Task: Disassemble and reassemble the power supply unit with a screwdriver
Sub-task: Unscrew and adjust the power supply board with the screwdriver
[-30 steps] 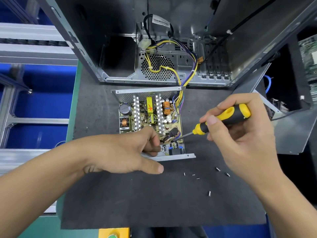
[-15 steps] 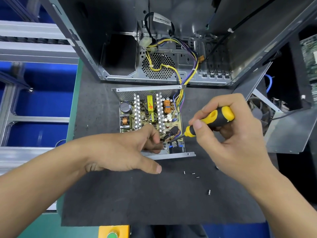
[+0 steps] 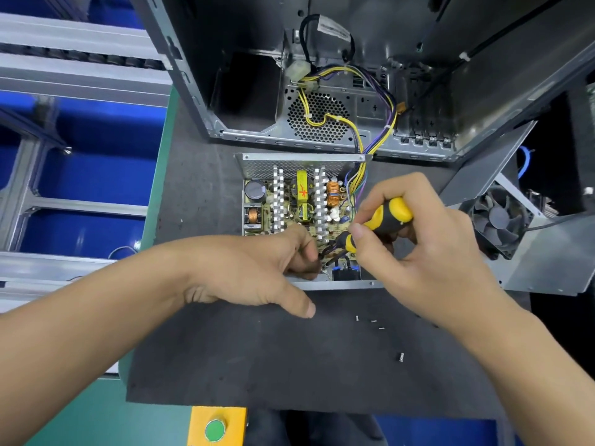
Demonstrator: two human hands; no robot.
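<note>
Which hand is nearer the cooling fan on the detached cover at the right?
The right hand. It grips the screwdriver just left of the cooling fan. The left hand is farther off, at the power supply's near edge, beyond the right hand.

Green button [image 3: 214,430] near mat [image 3: 257,365]; blue bins [image 3: 96,130] left.

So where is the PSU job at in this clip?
Done: the cover with the fan is off and lies to the right, the board is exposed, and loose screws lie on the mat. In hand: the right hand holds the screwdriver down at the board's near corner, while the left hand reaches in beside it. Whether this is removal or refitting isn't clear. Left: closing the unit.
</note>
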